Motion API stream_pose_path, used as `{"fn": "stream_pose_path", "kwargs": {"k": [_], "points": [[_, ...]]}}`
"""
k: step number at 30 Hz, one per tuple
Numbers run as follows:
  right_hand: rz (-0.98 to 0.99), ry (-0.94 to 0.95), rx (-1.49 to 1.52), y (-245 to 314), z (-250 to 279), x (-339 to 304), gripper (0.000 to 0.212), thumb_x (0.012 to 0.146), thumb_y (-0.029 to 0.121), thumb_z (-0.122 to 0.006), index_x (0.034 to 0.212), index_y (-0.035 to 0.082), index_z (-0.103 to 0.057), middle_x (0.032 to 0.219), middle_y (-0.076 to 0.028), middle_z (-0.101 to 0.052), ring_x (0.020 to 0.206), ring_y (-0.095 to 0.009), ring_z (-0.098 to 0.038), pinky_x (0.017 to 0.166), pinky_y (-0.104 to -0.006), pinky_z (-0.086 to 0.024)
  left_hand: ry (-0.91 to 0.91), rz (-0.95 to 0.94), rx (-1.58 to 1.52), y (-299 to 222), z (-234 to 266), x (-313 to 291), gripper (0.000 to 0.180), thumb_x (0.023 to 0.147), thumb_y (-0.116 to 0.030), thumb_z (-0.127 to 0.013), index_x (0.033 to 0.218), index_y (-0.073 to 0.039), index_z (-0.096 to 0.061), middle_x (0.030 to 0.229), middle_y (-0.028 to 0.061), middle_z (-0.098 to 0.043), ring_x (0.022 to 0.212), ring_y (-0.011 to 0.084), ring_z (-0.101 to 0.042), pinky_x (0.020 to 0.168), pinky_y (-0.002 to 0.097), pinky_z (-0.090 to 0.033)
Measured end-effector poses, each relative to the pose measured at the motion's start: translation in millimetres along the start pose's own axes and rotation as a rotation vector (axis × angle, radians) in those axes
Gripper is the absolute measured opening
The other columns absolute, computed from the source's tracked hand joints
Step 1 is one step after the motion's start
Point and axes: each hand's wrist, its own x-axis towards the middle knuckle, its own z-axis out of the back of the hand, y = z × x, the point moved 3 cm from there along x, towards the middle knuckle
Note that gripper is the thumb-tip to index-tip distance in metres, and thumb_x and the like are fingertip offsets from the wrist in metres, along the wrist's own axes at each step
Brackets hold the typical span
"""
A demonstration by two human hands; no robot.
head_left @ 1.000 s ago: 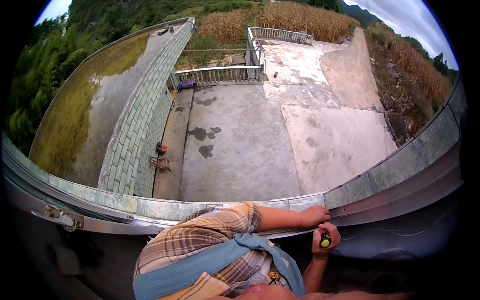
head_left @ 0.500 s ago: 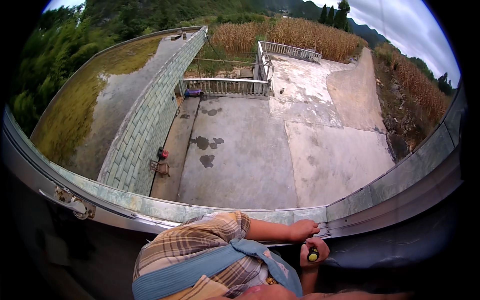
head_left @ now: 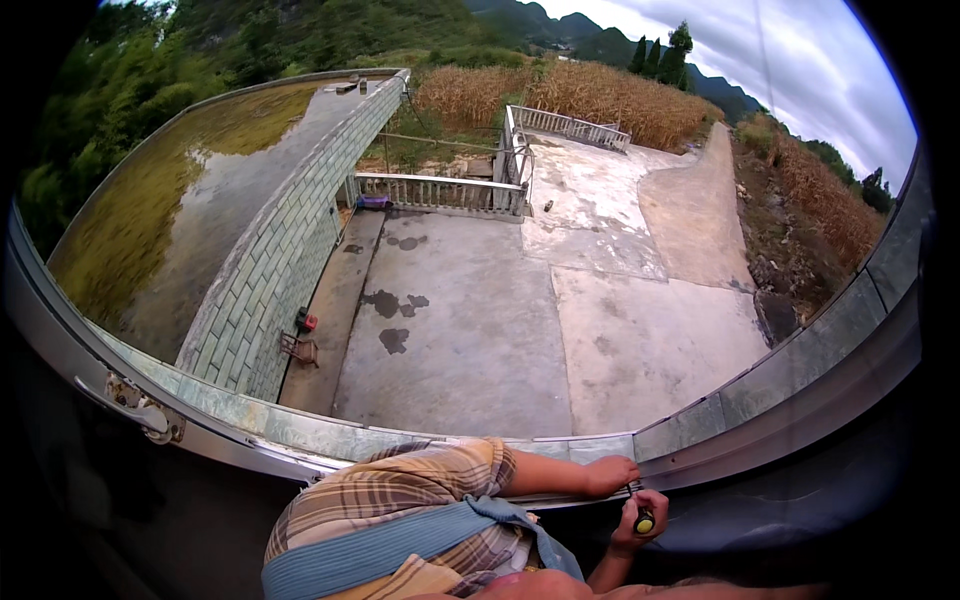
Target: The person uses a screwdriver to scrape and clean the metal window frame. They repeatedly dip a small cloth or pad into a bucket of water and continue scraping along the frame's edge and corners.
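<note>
My right hand (head_left: 630,528) is wrapped round a screwdriver (head_left: 645,521) with a black handle and a yellow end. A short bit of its shaft shows above the fist, toward the window frame (head_left: 700,459). My left hand (head_left: 609,476) lies just above it, resting at the frame's inner edge, fingers curled in near the shaft; what they pinch, if anything, is hidden. A plaid sleeve (head_left: 400,495) covers my upper left arm, and a blue ribbed strap (head_left: 390,545) runs across my body.
A metal window latch (head_left: 140,405) sits on the frame at left. Beyond the tiled sill (head_left: 330,432) is a drop to a concrete yard (head_left: 470,330), with a wooden chair (head_left: 300,348) beside a green brick wall (head_left: 280,270). A balustrade (head_left: 440,193) crosses the far side.
The view has tilted up and shifted slightly. My right hand has turned a little with the screwdriver, and more of the shaft shows. My left hand stays at the frame.
</note>
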Motion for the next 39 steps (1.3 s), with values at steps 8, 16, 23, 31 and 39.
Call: {"fn": "stream_pose_path", "kwargs": {"k": [8, 16, 23, 31, 39], "points": [[0.015, 0.199, 0.002, 19, -3, 4, 0.02, 0.074, 0.017, -0.068, 0.088, 0.004, -0.063, 0.072, -0.005, -0.058, 0.061, -0.017, -0.055, 0.062, -0.0303, -0.045, 0.001, 0.046, -0.018, -5, 11, -20, 0.016, 0.076, -0.013, -0.062, 0.087, -0.004, -0.054, 0.088, 0.0162, -0.057, 0.087, 0.0378, -0.059, 0.073, 0.0479, -0.049], [0.124, 0.293, 0.038, 32, -19, -5, 0.018, 0.072, 0.011, -0.068, 0.088, 0.005, -0.062, 0.068, -0.005, -0.057, 0.053, -0.019, -0.052, 0.057, -0.0308, -0.044, 0.005, 0.059, 0.016, -11, 26, -40, 0.016, 0.076, -0.014, -0.063, 0.086, -0.005, -0.056, 0.086, 0.0164, -0.059, 0.084, 0.0383, -0.061, 0.071, 0.0479, -0.049], [0.174, 0.298, 0.017, 26, -31, 1, 0.019, 0.07, 0.01, -0.07, 0.088, 0.006, -0.063, 0.068, -0.006, -0.057, 0.055, -0.023, -0.055, 0.058, -0.0338, -0.046, 0.056, -0.054, 0.031, -2, 16, -19, 0.016, 0.08, -0.021, -0.059, 0.086, -0.006, -0.055, 0.088, 0.013, -0.059, 0.089, 0.0337, -0.059, 0.077, 0.0436, -0.049], [0.162, 0.28, -0.022, 18, -19, 14, 0.018, 0.071, 0.008, -0.069, 0.088, 0.005, -0.065, 0.065, -0.005, -0.056, 0.054, -0.017, -0.055, 0.056, -0.0299, -0.044, 0.033, -0.027, -0.017, 1, 7, -10, 0.019, 0.081, -0.023, -0.059, 0.089, -0.006, -0.055, 0.093, 0.0133, -0.058, 0.09, 0.0337, -0.058, 0.08, 0.0435, -0.048], [0.2, 0.423, 0.082, 46, -43, 4, 0.02, 0.069, 0.005, -0.072, 0.088, 0.005, -0.065, 0.064, -0.006, -0.056, 0.052, -0.021, -0.055, 0.053, -0.0313, -0.044, 0.046, 0.024, 0.042, -5, 21, -42, 0.023, 0.079, -0.024, -0.059, 0.088, -0.005, -0.052, 0.09, 0.0142, -0.054, 0.089, 0.0345, -0.057, 0.075, 0.0434, -0.048]]}}
